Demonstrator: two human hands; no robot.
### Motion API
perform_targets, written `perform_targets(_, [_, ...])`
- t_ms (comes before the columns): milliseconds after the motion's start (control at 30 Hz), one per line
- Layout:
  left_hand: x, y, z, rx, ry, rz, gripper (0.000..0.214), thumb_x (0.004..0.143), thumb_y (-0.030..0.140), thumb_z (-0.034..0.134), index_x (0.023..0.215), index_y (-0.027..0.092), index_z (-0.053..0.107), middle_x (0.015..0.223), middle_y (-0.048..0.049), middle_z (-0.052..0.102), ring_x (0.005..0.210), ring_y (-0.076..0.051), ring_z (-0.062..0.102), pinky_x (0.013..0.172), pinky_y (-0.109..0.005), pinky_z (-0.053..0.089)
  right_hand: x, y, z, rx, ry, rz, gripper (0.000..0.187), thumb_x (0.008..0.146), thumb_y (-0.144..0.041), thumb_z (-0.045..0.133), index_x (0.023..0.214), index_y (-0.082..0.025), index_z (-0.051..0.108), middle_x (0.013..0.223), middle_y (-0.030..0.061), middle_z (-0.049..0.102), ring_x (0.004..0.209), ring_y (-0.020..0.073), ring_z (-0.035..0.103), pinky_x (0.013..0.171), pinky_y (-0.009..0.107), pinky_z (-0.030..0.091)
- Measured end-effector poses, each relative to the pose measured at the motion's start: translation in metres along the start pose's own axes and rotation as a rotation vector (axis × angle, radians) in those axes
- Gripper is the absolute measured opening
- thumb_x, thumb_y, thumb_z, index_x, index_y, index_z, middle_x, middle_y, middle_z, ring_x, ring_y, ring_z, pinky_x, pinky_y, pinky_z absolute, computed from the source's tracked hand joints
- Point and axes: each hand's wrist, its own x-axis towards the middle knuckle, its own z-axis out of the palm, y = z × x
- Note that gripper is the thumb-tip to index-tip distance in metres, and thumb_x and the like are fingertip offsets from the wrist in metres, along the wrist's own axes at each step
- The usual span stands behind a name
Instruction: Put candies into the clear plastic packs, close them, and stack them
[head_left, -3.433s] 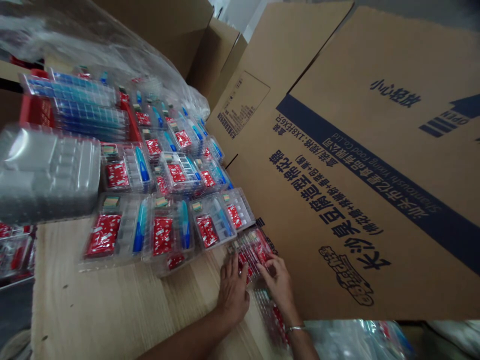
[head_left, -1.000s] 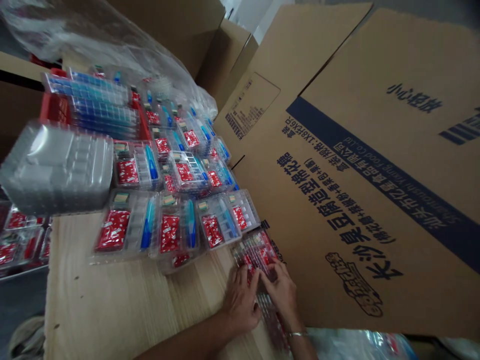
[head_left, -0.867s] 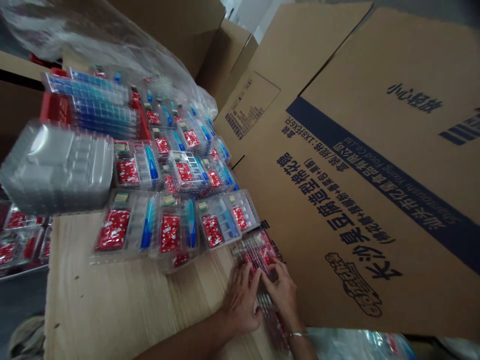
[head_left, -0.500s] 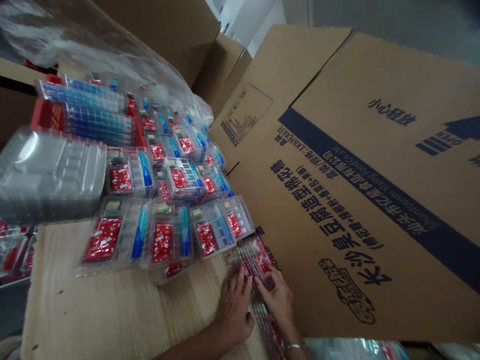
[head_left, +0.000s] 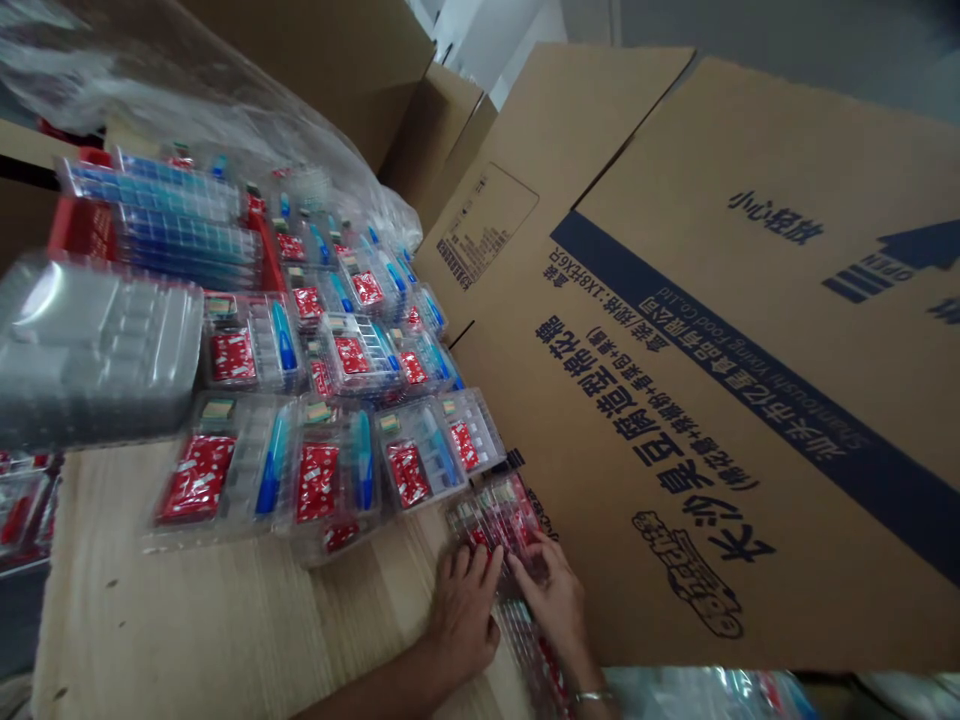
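At the table's right edge, several clear plastic trays with red packets (head_left: 491, 510) stand on edge, packed side by side. My left hand (head_left: 466, 610) presses its curled fingers onto the near-left side of this row. My right hand (head_left: 553, 597), with a bracelet at the wrist, grips the row's right side, thumb towards the left fingers. Both hands hold the trays between them; the palms' undersides are hidden. Nearer to me, another row of trays (head_left: 536, 650) lies partly under my right forearm. Left of the hands are filled trays (head_left: 319, 475) with a red packet and a blue pen-like item each.
A large printed cardboard box (head_left: 675, 420) stands against the right side of the wooden table (head_left: 225, 620). Stacked empty trays (head_left: 97, 350) are at the left. Behind them a red crate (head_left: 82, 225) holds bundled blue items, below plastic sheeting (head_left: 300, 130).
The whole view has shifted slightly. Both hands stay on the same row of trays, the left fingers a little more curled.
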Motion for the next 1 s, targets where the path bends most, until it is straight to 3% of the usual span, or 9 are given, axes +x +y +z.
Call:
perform_targets(233, [0.0000,-0.0019,0.0018,0.040,0.037,0.021,0.077,0.072,0.028,0.054,0.143,0.029,0.024,0.136,-0.0092,0.042,0.120,-0.033,0.037,0.105,-0.056,0.025,-0.0015,-0.0016,0.0007,0.012,-0.008,0.023,0.029,0.079,-0.049,0.055,0.078,-0.021,0.061,0.115,0.0126,0.062,0.103,0.0248,0.061,0.085,0.035,0.049])
perform_targets(1000, [0.0034,-0.0032,0.0013,0.086,0.017,0.025,0.082,0.067,0.019,0.054,0.144,0.025,0.025,0.139,-0.0105,0.041,0.121,-0.033,0.036,0.104,-0.053,0.026,-0.0023,-0.0045,-0.0054,0.144,-0.039,0.076,0.030,0.083,-0.048,0.053,0.085,-0.020,0.063,0.122,0.0141,0.059,0.112,0.0254,0.055,0.092,0.037,0.043])
